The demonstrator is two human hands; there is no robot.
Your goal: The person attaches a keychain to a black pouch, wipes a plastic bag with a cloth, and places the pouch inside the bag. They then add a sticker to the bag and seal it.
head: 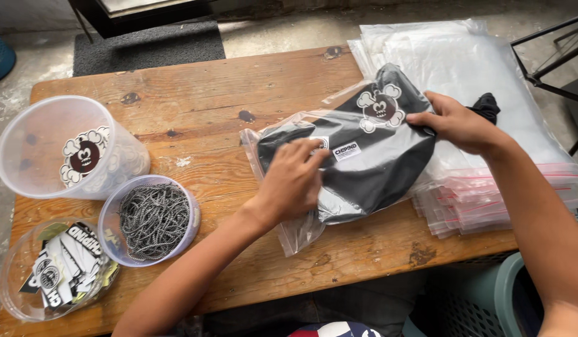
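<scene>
**Black garment half inside clear bag, both hands on it**

Folded black fabric garment with a white-and-maroon cartoon patch (364, 146), lying mid-table, partly sheathed in a clear plastic zip bag (289, 224). Long axis running from lower left up to upper right, patch end toward the far right. Left hand (293, 181) pressed flat on the near, bagged end, fingers together over fabric and plastic, not visibly pinching. Right hand (454, 122) at the upper right end, fingertips closed on the garment's edge beside the patch. Left hand nearer the bag's open mouth, though exactly where that mouth lies hard to make out through the glare. Under the right side, a stack of empty clear zip bags with red seal strips (489, 187), spilling past the edge of the worn wooden table (195, 100). Well apart at the left: a tall translucent tub of round patches (64, 146), a small tub of beaded metal chains (153, 219), a clear tub of printed tags (58, 268), partly cut off by the frame.
</scene>
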